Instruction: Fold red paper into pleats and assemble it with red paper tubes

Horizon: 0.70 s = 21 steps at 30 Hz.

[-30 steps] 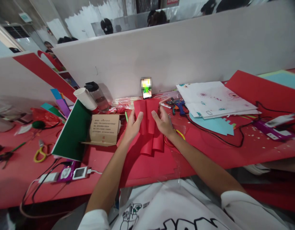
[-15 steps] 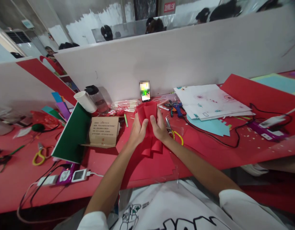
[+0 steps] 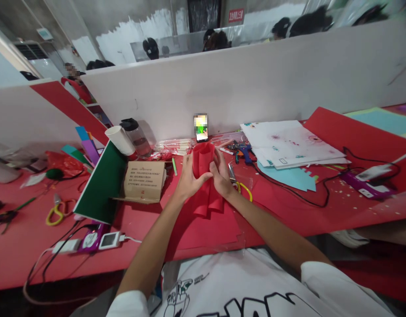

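Note:
A folded red sheet [image 3: 203, 160], paper or foam by its look, is held upright between my two hands over the table. Its upper part curls into a rounded, tube-like shape, while pleated flaps hang below my wrists. My left hand [image 3: 190, 178] is closed round its left side, the thumb lying across the front. Round the right side my right hand [image 3: 221, 176] is closed, thumb bent against the front; its fingertips are partly hidden. Flat beneath lies more red sheet material [image 3: 203, 235]. Yellow-handled scissors [image 3: 245, 191] rest just right of my right hand.
A phone [image 3: 201, 127] leans on the white partition [image 3: 222, 88]. To the left stand a cardboard box [image 3: 143, 182], a green board [image 3: 99, 189] and a bottle [image 3: 137, 136]. A blue glue gun [image 3: 245, 152], its black cord and white printed sheets [image 3: 295, 141] lie on the right.
The top of the red sheet has curled inward from a flatter, wider fold. My hands have drawn closer together, and my left thumb now reaches further across the front.

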Tool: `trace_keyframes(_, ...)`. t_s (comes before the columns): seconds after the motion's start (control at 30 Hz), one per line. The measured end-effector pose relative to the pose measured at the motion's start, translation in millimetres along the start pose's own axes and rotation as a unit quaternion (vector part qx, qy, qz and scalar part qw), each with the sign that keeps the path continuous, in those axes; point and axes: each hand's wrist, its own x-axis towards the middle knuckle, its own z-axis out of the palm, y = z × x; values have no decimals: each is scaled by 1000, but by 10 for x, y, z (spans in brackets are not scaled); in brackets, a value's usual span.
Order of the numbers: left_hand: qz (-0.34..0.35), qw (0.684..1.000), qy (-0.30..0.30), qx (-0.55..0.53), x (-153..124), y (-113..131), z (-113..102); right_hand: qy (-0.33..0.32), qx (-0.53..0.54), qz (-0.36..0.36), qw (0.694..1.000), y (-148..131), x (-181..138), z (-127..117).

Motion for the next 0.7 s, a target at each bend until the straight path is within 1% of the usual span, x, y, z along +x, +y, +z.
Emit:
trace_keyframes(0.1, -24, 1000, -7, 1, 20, 9, 13, 18, 69, 5, 997, 62, 24, 6)
trace_keyframes(0.17, -34, 999, 3, -5, 27, 7, 19, 16, 114, 7, 993, 105, 40, -2)
trace_keyframes(0.37, -67, 995, 36, -66, 44, -31, 31, 12, 174, 38, 984, 141, 117, -100)
trace_keyframes(0.47, -68, 992, 40, -99, 64, -43, 28, -13, 179, 30, 983, 145, 165, -175)
trace_keyframes(0.53, -71, 989, 31, -128, 74, -53, 22, -23, 166, 26, 985, 154, 190, -215)
trace_keyframes(0.6, -80, 986, 22, -146, 78, -65, 16, -24, 148, 25, 988, 174, 207, -239)
trace_keyframes(0.7, -94, 985, 12, -143, 75, -81, 19, -11, 130, 25, 991, 219, 216, -249)
